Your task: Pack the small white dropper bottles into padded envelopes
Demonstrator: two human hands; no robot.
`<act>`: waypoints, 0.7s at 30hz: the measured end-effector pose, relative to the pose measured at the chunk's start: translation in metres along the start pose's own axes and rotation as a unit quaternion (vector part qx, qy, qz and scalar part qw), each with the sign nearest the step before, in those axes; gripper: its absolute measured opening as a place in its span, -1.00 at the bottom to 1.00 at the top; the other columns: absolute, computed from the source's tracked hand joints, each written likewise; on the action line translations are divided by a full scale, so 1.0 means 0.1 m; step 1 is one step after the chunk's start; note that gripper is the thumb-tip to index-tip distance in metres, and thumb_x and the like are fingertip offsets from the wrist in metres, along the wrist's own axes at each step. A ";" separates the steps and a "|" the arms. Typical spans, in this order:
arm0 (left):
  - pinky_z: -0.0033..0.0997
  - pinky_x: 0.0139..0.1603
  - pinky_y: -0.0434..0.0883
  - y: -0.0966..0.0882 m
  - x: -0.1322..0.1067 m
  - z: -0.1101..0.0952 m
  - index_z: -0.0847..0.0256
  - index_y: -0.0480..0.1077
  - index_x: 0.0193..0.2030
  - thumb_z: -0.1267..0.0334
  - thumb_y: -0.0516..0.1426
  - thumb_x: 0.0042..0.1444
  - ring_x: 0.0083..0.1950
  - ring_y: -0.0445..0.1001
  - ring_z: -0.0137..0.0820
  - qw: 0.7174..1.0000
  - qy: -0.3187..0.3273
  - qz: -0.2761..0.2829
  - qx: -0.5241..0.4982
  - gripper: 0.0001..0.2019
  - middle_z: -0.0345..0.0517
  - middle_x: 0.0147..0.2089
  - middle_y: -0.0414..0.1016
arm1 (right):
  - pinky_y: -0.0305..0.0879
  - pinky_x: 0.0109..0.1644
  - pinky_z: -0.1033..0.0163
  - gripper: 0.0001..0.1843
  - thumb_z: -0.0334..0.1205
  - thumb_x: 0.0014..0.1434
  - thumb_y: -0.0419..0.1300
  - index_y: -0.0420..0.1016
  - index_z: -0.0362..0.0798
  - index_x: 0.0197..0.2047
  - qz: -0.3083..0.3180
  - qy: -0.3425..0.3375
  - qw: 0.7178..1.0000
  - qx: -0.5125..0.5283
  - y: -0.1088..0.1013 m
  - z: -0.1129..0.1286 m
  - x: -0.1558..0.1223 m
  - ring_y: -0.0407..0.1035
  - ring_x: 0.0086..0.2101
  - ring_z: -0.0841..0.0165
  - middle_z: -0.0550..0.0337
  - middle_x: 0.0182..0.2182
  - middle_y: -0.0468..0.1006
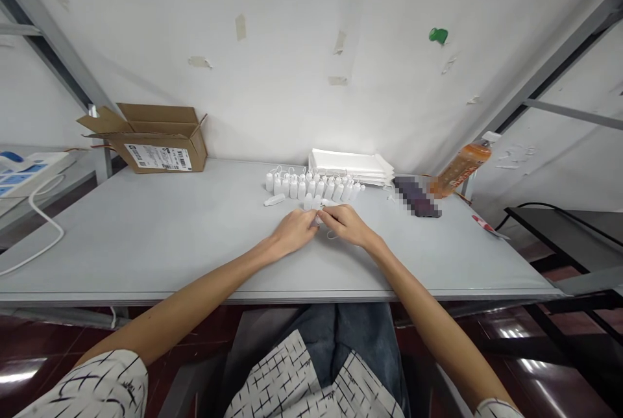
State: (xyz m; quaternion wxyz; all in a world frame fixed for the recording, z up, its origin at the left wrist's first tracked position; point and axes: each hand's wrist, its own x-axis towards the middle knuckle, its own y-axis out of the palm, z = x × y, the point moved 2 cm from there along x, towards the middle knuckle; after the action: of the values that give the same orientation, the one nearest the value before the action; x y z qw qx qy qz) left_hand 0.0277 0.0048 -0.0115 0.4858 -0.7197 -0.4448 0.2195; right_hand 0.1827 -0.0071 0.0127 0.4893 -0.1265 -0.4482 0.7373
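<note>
My left hand and my right hand meet over the middle of the table, fingers closed on one small white bottle that they mostly hide. A thin white string loop hangs by my right fingers. Right behind my hands, several small white plastic bottles stand upright in close rows, some with string loops at their tops. One more white bottle lies on its side at the left of the group.
A stack of white flat packs lies behind the bottles. An open cardboard box stands at the back left of the grey table. To the right are a blurred-out dark phone-like slab and an orange drink bottle, tilted.
</note>
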 end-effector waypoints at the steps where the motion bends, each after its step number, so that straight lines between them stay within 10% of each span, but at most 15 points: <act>1: -0.35 -0.37 0.25 0.00 0.00 0.00 0.27 0.43 -0.27 0.39 0.01 0.13 -0.31 0.48 -0.21 1.000 0.001 -0.001 0.000 -0.83 0.00 -0.34 0.53 | -0.06 -0.40 0.27 -0.52 -0.07 0.36 -0.11 0.05 -0.03 -0.59 0.000 0.000 1.000 -0.009 0.01 0.01 -0.01 0.01 -0.58 0.47 0.31 -0.66 0.16; 21: -0.35 -0.30 0.23 -0.18 -0.06 -0.04 0.19 0.23 -0.23 0.06 -0.12 0.37 -0.31 0.37 -0.30 0.992 0.092 0.018 -0.080 -0.71 -0.11 -0.30 0.42 | 0.06 -0.35 0.26 -0.55 0.03 0.37 -0.08 0.23 -0.04 -0.47 -0.120 -0.019 0.993 0.008 -0.11 -0.05 -0.07 0.16 -0.49 0.41 0.23 -0.54 0.29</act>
State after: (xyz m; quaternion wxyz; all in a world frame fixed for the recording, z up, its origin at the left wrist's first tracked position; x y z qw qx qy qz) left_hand 0.0203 -0.0006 0.0054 0.4616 -0.7810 -0.4016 0.1252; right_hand 0.1961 -0.0087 0.0171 0.5665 -0.0544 -0.4634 0.6793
